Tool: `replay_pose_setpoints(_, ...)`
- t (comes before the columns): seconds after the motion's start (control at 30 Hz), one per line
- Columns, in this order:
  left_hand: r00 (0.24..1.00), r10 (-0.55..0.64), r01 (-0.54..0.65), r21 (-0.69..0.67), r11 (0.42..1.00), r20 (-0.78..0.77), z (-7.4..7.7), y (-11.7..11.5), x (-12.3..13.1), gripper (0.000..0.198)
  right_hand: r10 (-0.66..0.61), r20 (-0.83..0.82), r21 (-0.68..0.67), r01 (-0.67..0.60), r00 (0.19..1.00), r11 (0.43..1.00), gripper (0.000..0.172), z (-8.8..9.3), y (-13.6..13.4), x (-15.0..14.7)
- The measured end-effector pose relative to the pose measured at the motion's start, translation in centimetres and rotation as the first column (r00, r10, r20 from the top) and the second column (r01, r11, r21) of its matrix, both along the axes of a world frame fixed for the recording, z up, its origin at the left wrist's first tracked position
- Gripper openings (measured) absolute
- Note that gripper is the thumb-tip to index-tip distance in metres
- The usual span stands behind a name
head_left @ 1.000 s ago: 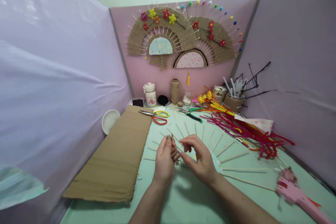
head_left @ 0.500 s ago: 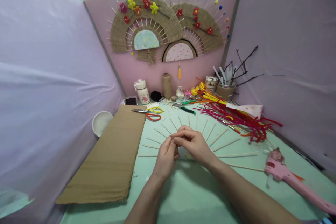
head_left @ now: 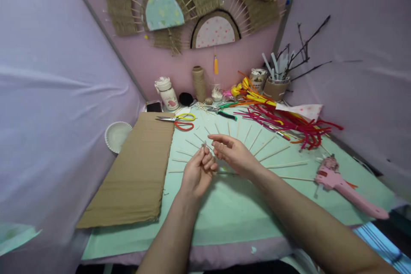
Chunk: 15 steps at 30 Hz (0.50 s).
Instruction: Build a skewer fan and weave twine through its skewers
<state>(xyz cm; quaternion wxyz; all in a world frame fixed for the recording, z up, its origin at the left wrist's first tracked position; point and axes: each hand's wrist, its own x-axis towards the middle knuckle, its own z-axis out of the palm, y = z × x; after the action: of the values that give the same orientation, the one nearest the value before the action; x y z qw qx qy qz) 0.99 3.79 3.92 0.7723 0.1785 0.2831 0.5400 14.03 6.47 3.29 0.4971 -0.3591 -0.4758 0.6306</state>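
Observation:
My left hand [head_left: 199,170] is closed, thumb and forefinger pinching something small and greyish that I cannot make out. Just to its right, my right hand [head_left: 236,154] hangs with fingers apart and stretched toward the left fingertips, holding nothing I can see. Beneath both hands thin wooden sticks [head_left: 271,152] fan out in a half circle on the pale green tabletop [head_left: 237,218]. The hands cover most of the middle where the sticks meet.
Cardboard [head_left: 133,171] lies left, with scissors [head_left: 180,120] on its far corner. A pink glue gun [head_left: 346,188] rests right. Pliers [head_left: 224,113], pipe cleaners [head_left: 289,122], a twine spool [head_left: 199,83] and a white bottle [head_left: 166,94] stand or lie behind. Woven fans [head_left: 199,0] hang on the back wall.
My hands have come apart; the right fingers have opened and drawn away from the left, which keeps its pinch. The view has tilted down, showing the table's front edge.

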Motion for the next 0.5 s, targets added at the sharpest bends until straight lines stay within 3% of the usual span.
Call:
replay_pose_setpoints(0.1, 0.985, 0.087, -0.059, -0.180, 0.982, 0.150, 0.1, 0.3, -0.7, 0.024, -0.039, 0.031, -0.005, 0.039, 0.999, 0.999, 0.039, 0.2, 0.2, 0.2)
replay_pose_setpoints(0.33, 0.935, 0.255, -0.140, -0.402, 0.905, 0.248, 0.3, 1.0, -1.3, 0.034, -0.090, 0.216, 0.058, 0.079, 0.972, 0.995, 0.024, 0.9, 0.1, 0.3)
replay_pose_setpoints(0.43, 0.914, 0.322, -0.180, -0.465, 0.867, 0.247, 0.5, 1.2, -1.4, 0.032, -0.222, 0.331, 0.284, 0.127, 0.917, 0.950, 0.014, 1.3, -0.3, 0.3)
replay_pose_setpoints(0.5, 0.908, 0.357, -0.218, -0.480, 0.850, 0.220, 0.3, 1.2, -1.5, 0.032, -0.324, 0.390, 0.526, 0.079, 0.862, 0.846, 0.011, 1.2, -0.3, 0.3)
